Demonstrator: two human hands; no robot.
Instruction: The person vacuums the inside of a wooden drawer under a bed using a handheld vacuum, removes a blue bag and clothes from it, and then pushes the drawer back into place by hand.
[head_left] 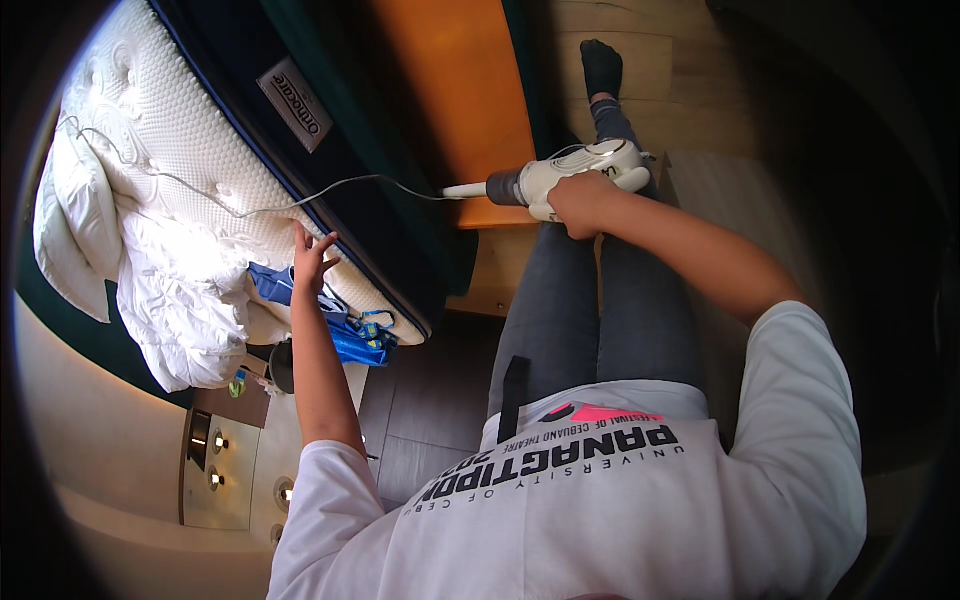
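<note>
My right hand [580, 205] is closed around the handle of a white hand-held appliance [612, 158], which looks like a corded vacuum cleaner. It has a grey collar [505, 187] and a short white tube [464, 190] pointing left. A thin grey cord [350, 180] runs from beside the tube leftward across the bed. My left hand [314, 258] reaches over the edge of the white quilted mattress [215, 130], fingers spread, just below the cord and holding nothing. Whether its fingertips touch the mattress I cannot tell.
A white duvet [185, 300] and a pillow [75, 210] lie bunched on the bed. Blue bags [360, 340] sit at its near corner. An orange panel [470, 90] stands beside the mattress. My legs [550, 300] extend over the floor, one socked foot [602, 70] ahead.
</note>
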